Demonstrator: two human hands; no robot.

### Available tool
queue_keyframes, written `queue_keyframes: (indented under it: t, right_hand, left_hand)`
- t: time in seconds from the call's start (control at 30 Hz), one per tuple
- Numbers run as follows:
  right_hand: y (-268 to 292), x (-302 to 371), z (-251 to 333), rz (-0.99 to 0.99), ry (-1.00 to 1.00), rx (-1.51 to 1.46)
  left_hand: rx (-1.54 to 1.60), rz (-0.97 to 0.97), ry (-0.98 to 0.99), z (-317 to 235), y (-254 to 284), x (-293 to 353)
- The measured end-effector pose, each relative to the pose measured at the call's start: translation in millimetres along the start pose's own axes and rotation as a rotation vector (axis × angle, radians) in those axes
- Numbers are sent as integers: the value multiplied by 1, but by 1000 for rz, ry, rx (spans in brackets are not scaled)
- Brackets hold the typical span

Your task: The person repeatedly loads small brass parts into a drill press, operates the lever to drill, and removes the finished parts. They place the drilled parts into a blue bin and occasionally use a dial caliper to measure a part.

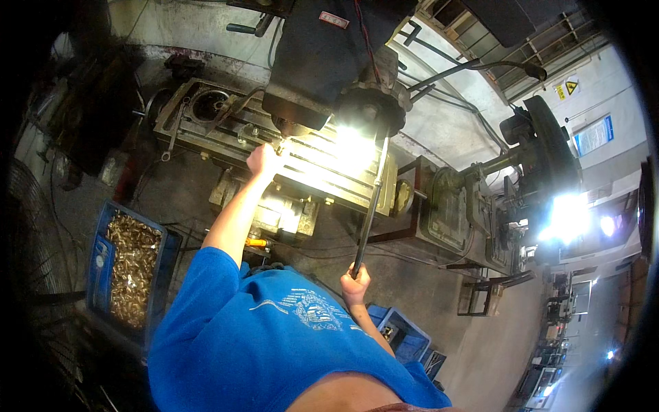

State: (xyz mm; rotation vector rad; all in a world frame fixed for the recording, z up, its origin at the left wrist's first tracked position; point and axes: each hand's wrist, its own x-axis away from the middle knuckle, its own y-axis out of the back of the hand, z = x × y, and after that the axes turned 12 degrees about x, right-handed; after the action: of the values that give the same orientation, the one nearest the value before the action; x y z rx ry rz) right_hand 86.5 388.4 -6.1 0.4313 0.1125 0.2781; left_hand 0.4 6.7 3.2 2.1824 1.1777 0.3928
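Observation:
My right hand (355, 287) is wrapped round the lower end of a long dark lever (374, 206). The lever comes down from the round hub (371, 110) of a drilling or milling machine. Up at the worktable, my left hand (264, 161) is closed, fingers pressed together, just below the spindle (288, 126). Whatever it pinches is too small and hidden to name. Beneath it runs the slotted metal table (237, 143), with bright lamp glare washing out the part to its right. A wrench (176, 130) lies across the table's left end.
On the floor at left stands a blue crate (100, 288) full of small brass-coloured parts (134, 275). Another blue crate (412, 336) sits by my right forearm. An orange-handled tool (256, 242) is under the table's front. More machinery (449, 206) stands at right.

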Motion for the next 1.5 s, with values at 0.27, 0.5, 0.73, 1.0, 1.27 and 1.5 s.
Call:
queue_keyframes:
  t: [0.27,0.5,0.73,1.0,1.27,1.5]
  right_hand:
    - [0,0,3,8,-15,-6]
    - [0,-1,5,6,9,63]
    - [0,-2,11,-6,17,59]
    - [-3,-2,3,-8,-44,62]
    - [-1,-3,10,-24,37,110]
    - [-2,-4,1,2,6,16]
  left_hand:
    - [-5,2,-2,0,0,0]
    - [-10,-2,-2,0,1,1]
    - [-10,19,16,-2,3,1]
    - [-16,51,53,-8,6,1]
    - [2,23,17,-7,8,4]
    - [-24,23,29,-4,4,0]
